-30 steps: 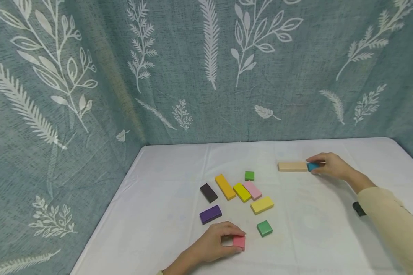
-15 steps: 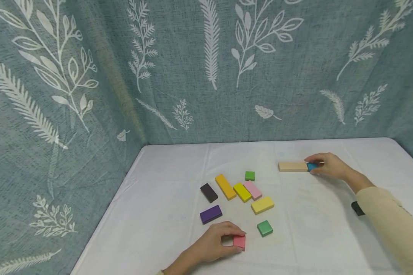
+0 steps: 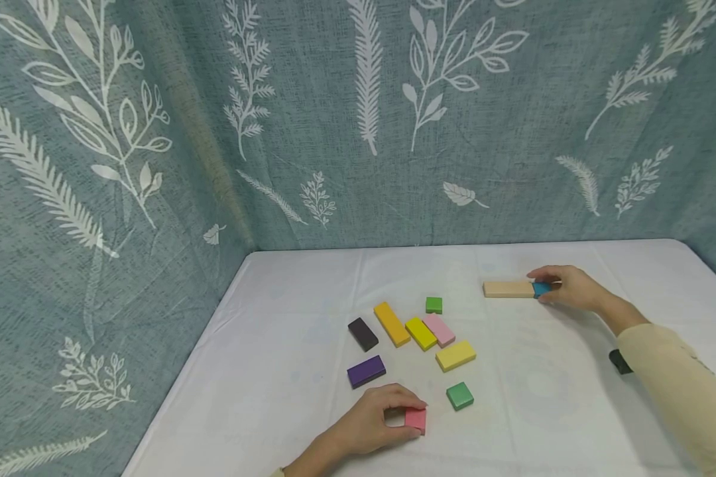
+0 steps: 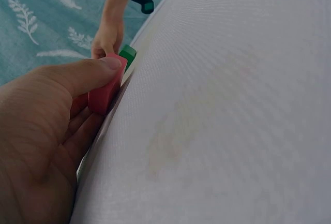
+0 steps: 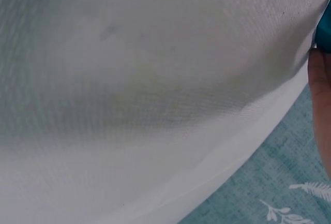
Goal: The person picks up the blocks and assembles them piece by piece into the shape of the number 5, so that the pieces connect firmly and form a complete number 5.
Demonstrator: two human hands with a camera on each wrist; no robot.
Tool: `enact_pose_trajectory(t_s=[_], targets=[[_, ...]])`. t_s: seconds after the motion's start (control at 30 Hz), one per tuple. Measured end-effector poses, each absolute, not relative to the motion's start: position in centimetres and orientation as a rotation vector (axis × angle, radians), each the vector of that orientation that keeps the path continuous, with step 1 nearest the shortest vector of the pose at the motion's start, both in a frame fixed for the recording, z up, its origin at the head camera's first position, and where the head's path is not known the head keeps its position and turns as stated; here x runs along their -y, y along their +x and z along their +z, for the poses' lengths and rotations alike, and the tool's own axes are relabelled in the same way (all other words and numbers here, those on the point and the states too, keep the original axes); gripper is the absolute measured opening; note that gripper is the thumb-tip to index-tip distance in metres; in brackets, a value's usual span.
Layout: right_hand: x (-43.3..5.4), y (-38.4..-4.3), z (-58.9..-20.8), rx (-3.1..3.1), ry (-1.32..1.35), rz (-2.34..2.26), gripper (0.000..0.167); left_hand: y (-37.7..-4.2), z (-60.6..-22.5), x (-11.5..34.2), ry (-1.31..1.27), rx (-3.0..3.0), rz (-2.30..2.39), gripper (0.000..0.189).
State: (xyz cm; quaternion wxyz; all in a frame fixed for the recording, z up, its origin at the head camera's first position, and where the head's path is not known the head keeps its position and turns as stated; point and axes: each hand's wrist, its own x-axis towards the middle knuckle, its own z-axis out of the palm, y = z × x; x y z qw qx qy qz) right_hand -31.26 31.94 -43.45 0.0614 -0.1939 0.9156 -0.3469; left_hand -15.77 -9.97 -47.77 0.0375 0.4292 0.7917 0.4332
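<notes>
At the table's near side my left hand pinches a pinkish-red block between thumb and fingers; the left wrist view shows the thumb on top of that red block. Farther back on the right, my right hand grips a small blue block, partly hidden by the fingers. The blue block's left end meets a long natural-wood block, in line with it. Only a corner of the blue block and some fingers show at the edge of the right wrist view.
Between the hands lie purple, black, orange, bright yellow, pink and pale yellow blocks. A light green block sits behind them, a darker green block nearer. The white-covered table meets a curtain.
My right hand has shifted very slightly left with the blue block, up against the wooden block. The left hand stays in place on the red block.
</notes>
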Motion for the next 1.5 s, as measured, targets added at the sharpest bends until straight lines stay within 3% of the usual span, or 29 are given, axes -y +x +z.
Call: enact_pose_trajectory(t_s=[0.77,1.5], targets=[[-32.1,-29.0,-41.6,-2.876,-0.44,-1.166,0.046,-15.8,-47.7,10.1,1.287,-2.441,1.31,0.031],[-27.6,-28.1,-42.8,-2.79,-0.59,-1.224,0.031,-15.9,-47.8,10.0,1.304,-2.454,1.282,0.03]])
